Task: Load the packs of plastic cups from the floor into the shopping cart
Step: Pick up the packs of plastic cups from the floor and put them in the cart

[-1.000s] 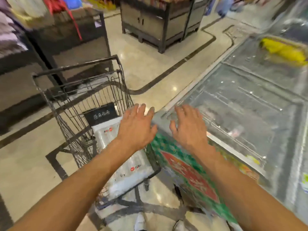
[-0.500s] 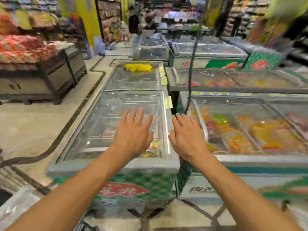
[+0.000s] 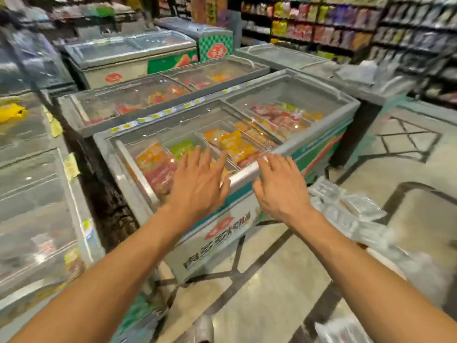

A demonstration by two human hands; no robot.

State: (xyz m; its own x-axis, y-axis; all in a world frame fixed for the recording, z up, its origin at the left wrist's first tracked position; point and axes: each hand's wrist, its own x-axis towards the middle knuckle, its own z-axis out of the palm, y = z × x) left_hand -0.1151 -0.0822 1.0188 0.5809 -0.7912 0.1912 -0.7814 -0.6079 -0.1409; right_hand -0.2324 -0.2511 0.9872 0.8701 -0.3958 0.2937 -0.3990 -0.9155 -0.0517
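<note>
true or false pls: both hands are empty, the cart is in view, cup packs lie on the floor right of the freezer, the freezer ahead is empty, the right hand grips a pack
1. Both hands are empty. True: the left hand and the right hand are open with fingers spread.
2. The cart is in view. False: no cart shows here.
3. Cup packs lie on the floor right of the freezer. True: the packs lie on the floor beside the freezer.
4. The freezer ahead is empty. False: it holds coloured food bags under glass.
5. The right hand grips a pack. False: it holds nothing and is clear of the packs.
</note>
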